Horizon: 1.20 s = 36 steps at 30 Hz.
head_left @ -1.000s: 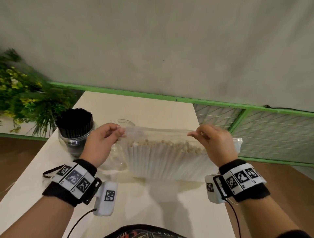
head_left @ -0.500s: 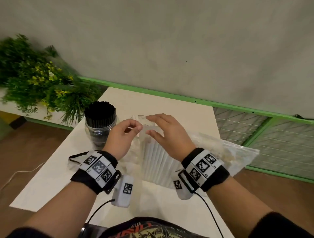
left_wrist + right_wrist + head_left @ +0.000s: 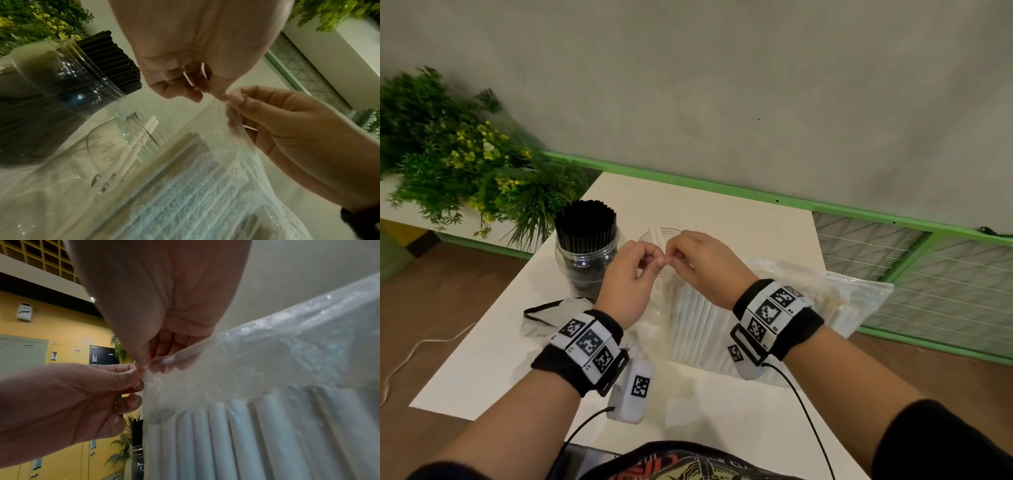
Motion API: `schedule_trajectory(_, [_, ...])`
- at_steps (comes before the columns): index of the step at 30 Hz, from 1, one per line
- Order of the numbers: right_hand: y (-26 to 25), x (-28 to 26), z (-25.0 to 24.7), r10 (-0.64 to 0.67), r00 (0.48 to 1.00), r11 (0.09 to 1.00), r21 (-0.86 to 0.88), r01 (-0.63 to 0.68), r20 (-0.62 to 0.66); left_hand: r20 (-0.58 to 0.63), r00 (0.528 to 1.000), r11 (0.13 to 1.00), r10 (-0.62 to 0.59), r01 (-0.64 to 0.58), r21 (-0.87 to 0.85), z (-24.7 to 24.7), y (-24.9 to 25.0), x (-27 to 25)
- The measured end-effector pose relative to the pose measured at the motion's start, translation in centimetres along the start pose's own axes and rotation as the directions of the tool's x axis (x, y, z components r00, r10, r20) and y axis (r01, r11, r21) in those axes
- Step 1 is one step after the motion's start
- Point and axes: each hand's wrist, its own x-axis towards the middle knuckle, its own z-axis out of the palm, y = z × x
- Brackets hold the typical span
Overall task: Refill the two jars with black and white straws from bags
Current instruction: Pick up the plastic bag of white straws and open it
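Here, two hands pinch a bag of white straws at its top left corner.
Left hand (image 3: 635,274) and right hand (image 3: 700,265), fingertips curled tight on the bag (image 3: 822,294), stand near the almost empty jar (image 3: 655,236); next, probably, pull the seal apart.

White table (image 3: 739,219) stood against a plain grey-beige wall (image 3: 722,85). A green rail (image 3: 688,185) ran along the wall's base, with wire mesh panels (image 3: 914,260) to the right. Brown wood floor (image 3: 448,281) on both sides. Leafy plants with yellow flowers (image 3: 458,154) at left. Right wrist view showed yellow lockers (image 3: 68,353) and a black door (image 3: 101,355).
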Motion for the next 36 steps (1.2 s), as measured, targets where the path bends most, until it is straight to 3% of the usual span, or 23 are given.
schedule_trajectory(4, [0.8, -1.1, -0.4, -0.073, 0.997, 0.993, -0.097, 0.069, -0.03, 0.009, 0.999, 0.999, 0.033, -0.033, -0.02, 0.3, 0.1, -0.4])
schedule_trajectory(10, [2.1, -3.2, -0.4, -0.035, 0.988, 0.999, -0.027, 0.031, -0.153, 0.032, 0.999, 0.995, 0.029, -0.026, -0.095, 0.7, 0.6, -0.8])
schedule_trajectory(18, [2.4, -3.4, -0.5, -0.048, 0.97, 0.994, -0.106, 0.023, -0.238, 0.053, 0.997, 0.994, 0.06, -0.055, -0.096, 0.4, 1.5, -0.8])
schedule_trajectory(27, [5.9, -6.6, -3.4, 0.044, 0.967, 0.972, -0.212, -0.099, -0.249, 0.014, 1.0, 0.992, -0.007, 0.009, -0.126, 0.5, 0.5, -0.1])
schedule_trajectory(36, [9.3, -11.6, -8.2, 0.171, 0.924, 0.927, -0.26, -0.269, -0.343, -0.068, 0.989, 0.972, -0.134, 0.118, -0.204, 0.1, -0.3, 1.4])
